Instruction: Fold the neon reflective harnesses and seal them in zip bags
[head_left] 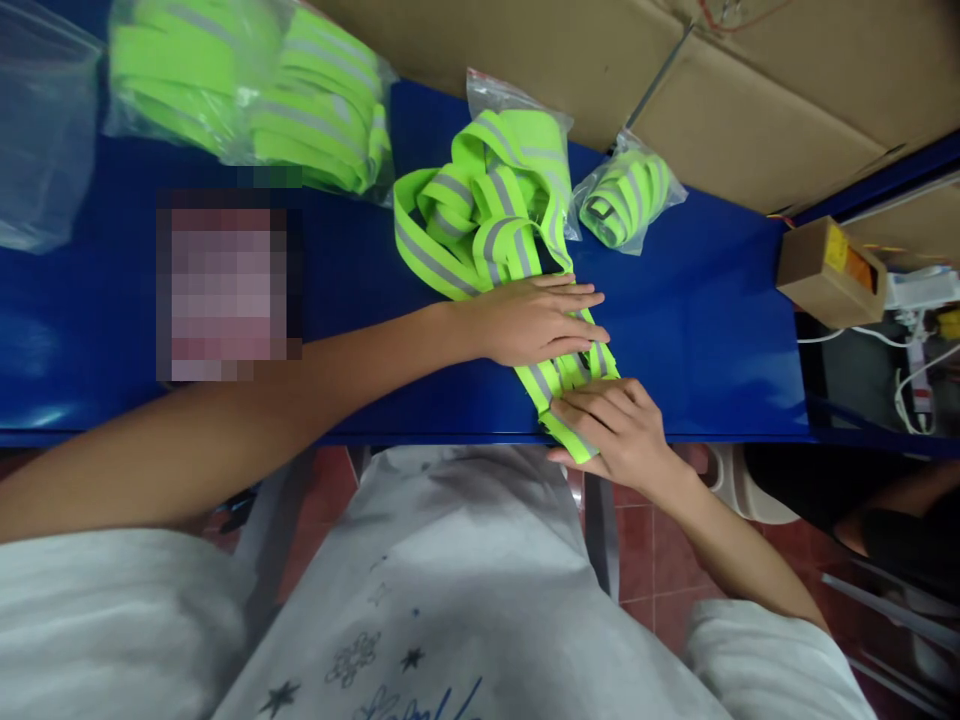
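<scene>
A loose heap of neon-yellow reflective strap, with a grey stripe down its middle, lies on the blue table. Lengths of it run from the heap toward the table's front edge, side by side. My left hand rests flat across these lengths, fingers stretched out to the right. Closer to me, my right hand grips the near end of the strap, fingers on top and thumb below, just at the table edge. Part of the strap is hidden under both hands. A clear zip bag lies behind the heap.
Bagged rolls of yellow strap stand at the back left, beside a clear plastic bag. A smaller bagged roll sits behind right. Cardboard lines the back. A small box and cables are at the right. A pixelated patch covers something left.
</scene>
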